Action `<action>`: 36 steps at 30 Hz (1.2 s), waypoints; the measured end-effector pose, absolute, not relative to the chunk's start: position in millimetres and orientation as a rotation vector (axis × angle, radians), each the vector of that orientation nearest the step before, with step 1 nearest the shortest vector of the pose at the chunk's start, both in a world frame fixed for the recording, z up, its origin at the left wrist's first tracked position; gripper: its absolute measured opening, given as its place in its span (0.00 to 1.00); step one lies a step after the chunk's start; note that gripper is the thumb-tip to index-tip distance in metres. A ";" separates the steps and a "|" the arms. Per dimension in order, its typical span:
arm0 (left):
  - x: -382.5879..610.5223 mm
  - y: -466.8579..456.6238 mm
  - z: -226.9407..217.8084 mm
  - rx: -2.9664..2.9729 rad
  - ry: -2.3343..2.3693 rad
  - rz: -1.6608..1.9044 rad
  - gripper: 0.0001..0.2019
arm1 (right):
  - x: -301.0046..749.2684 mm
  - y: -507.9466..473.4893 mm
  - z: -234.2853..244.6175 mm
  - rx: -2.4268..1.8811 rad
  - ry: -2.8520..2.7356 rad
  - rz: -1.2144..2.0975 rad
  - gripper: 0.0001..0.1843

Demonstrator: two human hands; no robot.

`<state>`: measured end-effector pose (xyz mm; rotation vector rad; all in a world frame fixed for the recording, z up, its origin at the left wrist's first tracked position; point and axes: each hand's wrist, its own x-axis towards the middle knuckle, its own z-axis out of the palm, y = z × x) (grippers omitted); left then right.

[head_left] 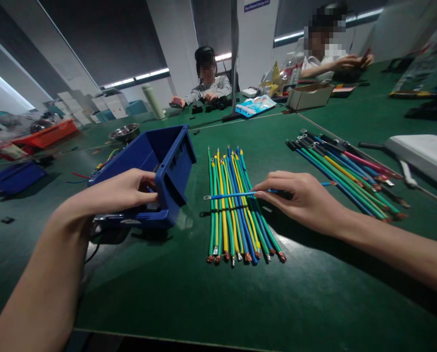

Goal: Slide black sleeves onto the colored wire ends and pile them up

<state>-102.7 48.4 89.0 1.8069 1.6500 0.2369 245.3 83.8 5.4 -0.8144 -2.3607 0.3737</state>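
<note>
My right hand point(295, 198) pinches a blue cable point(233, 195) between thumb and fingers. This cable lies crosswise above a row of green-yellow and blue cables point(222, 225), its ring lug pointing left and its copper end sticking out to the right of my hand. My left hand point(136, 188) reaches inside the blue plastic bin point(172, 188), close to its right end wall. The fingers there are curled, and their tips and whatever they hold are hidden.
More cables point(350, 176) with black-sleeved lugs lie to the right, beside a white box-shaped device point(424, 156). Behind the bin are a metal bowl point(125, 132) and a red tray point(46, 139). Two people sit across the green table point(160, 298), near a cardboard box point(310, 96).
</note>
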 end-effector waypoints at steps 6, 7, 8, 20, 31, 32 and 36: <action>-64.2 42.8 85.4 2.051 2.233 1.363 0.08 | 246.2 82.8 3.8 -0.839 -2.295 0.346 0.14; -50.9 37.1 82.6 2.108 2.139 1.696 0.08 | 246.0 83.1 3.1 -0.842 -2.308 0.314 0.14; -37.6 30.4 78.9 2.178 1.975 1.954 0.08 | 245.7 83.4 2.6 -0.843 -2.322 0.270 0.14; 11.3 5.4 16.1 1.869 1.466 1.184 0.08 | 248.4 83.6 7.5 -0.948 -2.252 0.027 0.16; 9.9 7.7 11.8 2.066 1.432 1.218 0.04 | 248.4 75.7 15.4 -0.790 -2.214 0.053 0.05; 8.9 9.1 11.5 2.062 1.446 1.232 0.04 | 248.9 75.3 16.4 -0.815 -2.198 0.043 0.06; 6.5 11.9 12.2 2.000 1.496 1.243 0.04 | 249.8 75.9 18.6 -0.875 -2.155 0.045 0.11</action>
